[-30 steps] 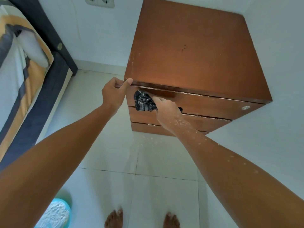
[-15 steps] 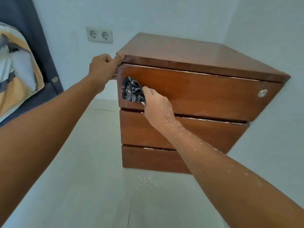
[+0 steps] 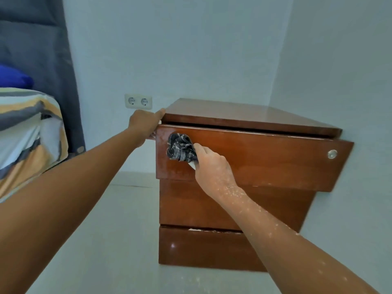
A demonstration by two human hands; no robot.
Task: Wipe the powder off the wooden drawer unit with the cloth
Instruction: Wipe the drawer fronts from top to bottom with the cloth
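The brown wooden drawer unit (image 3: 265, 158) stands in the room's corner with three drawer fronts. Its top drawer (image 3: 275, 162) sticks out a little from the body. My right hand (image 3: 212, 166) grips a crumpled dark checked cloth (image 3: 180, 147) and presses it on the left part of the top drawer front. My left hand (image 3: 146, 124) grips the unit's upper left front corner. White powder specks lie on my right forearm, along the seam above the bottom drawer, and faintly on the top drawer front.
A bed with a striped cover (image 3: 27, 132) and a dark headboard (image 3: 42, 49) stands to the left. A double wall socket (image 3: 138, 101) sits behind the unit. Powder specks dot the pale tiled floor (image 3: 118, 240) in front. A round metal lock (image 3: 332, 154) marks the top drawer's right end.
The camera has dropped lower, now facing the drawer fronts. The top drawer has come out a little. My right hand still holds the cloth on the drawer's left part.
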